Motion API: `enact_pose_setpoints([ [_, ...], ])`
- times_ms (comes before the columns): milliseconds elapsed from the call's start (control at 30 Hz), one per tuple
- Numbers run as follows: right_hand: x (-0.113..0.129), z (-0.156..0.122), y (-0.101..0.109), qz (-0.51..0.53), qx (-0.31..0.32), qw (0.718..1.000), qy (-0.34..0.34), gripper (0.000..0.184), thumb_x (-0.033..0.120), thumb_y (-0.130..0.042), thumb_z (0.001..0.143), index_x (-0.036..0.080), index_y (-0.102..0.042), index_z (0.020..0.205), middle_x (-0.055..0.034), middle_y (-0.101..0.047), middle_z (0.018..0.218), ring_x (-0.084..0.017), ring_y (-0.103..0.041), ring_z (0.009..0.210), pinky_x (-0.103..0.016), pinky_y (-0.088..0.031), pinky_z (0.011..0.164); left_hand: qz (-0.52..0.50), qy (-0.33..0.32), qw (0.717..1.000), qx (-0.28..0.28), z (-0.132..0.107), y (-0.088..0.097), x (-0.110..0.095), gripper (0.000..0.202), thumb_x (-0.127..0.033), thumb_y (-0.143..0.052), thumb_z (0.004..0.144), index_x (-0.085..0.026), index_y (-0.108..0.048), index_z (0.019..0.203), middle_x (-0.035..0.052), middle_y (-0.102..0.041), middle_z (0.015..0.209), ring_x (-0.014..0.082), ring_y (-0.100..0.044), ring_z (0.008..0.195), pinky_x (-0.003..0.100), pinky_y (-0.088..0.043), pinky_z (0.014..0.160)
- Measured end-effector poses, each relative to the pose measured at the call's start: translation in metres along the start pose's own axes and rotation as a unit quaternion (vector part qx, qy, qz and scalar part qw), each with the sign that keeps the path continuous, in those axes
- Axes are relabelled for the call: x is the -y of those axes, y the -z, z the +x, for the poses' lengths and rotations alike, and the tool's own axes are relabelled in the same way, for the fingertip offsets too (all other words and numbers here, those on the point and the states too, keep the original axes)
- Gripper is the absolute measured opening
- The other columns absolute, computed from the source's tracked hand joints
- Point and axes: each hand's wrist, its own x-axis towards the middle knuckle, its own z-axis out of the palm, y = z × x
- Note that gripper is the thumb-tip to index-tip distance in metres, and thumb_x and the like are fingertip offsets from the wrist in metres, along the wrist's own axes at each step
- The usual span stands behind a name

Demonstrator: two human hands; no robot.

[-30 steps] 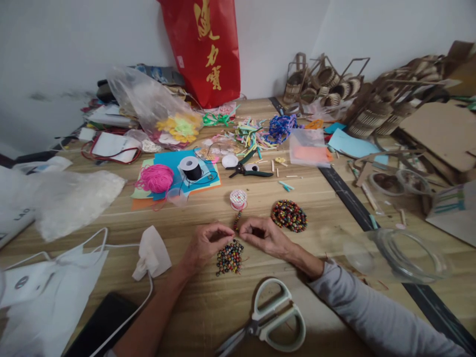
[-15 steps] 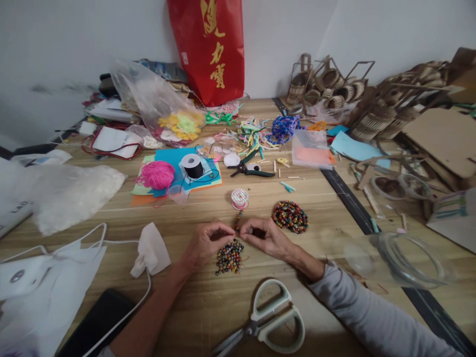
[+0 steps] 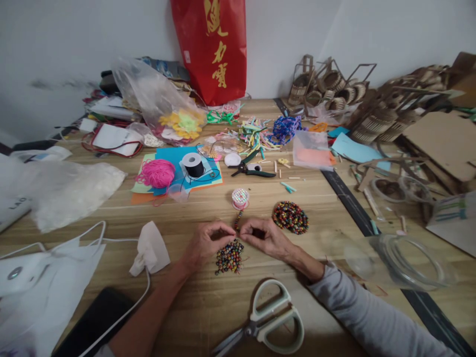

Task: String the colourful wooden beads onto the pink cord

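My left hand (image 3: pixel 207 242) and my right hand (image 3: pixel 265 236) rest on the wooden table, fingertips pinched and almost meeting. Between them runs a short string of coloured beads (image 3: pixel 237 220) that leads up to a small pink spool (image 3: pixel 240 198). What each pinch holds is too small to name. Just below the fingertips lies a beaded patch of mixed colours (image 3: pixel 229 256). A round pile of coloured beads (image 3: pixel 290 216) sits to the right of my right hand.
Large grey-handled scissors (image 3: pixel 267 317) lie near the front edge. Further back are a pink yarn ball (image 3: pixel 156 173), a black thread spool (image 3: pixel 192 164), pliers (image 3: pixel 251 170), paper strips, a red bag (image 3: pixel 213 47) and woven baskets (image 3: pixel 327 87). A clear jar (image 3: pixel 401 258) lies at right, white bags at left.
Both hands stay pinched in the same place over the beads. Only the view has shifted slightly.
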Motion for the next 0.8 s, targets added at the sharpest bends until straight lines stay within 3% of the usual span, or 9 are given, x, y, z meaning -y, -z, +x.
enact_pose_setpoints([
  [600, -0.0018, 0.0009, -0.0005, 0.023, 0.008, 1.0, -0.017, 0.02, 0.032, -0.062, 0.085, 0.013, -0.067, 0.08, -0.0038, -0.066, 0.073, -0.013, -0.057, 0.066, -0.023, -0.044, 0.061, 0.026, -0.063, 0.998, 0.008, 0.0017, -0.0004, -0.0001, 0.01, -0.024, -0.071, 0.074, -0.015, -0.074, 0.076, 0.0067, -0.072, 0.073, 0.0173, -0.065, 0.07, 0.027, -0.05, 0.067],
  [800, -0.0033, 0.0008, -0.0028, 0.074, 0.007, 0.997, -0.037, 0.028, 0.041, -0.068, 0.08, 0.014, -0.064, 0.083, -0.0022, -0.063, 0.071, -0.012, -0.057, 0.065, -0.022, -0.048, 0.062, 0.03, -0.024, 0.999, 0.004, -0.0003, -0.0024, -0.0028, 0.006, -0.018, -0.071, 0.071, -0.013, -0.073, 0.075, 0.0053, -0.071, 0.07, 0.0152, -0.064, 0.065, 0.024, -0.049, 0.062],
])
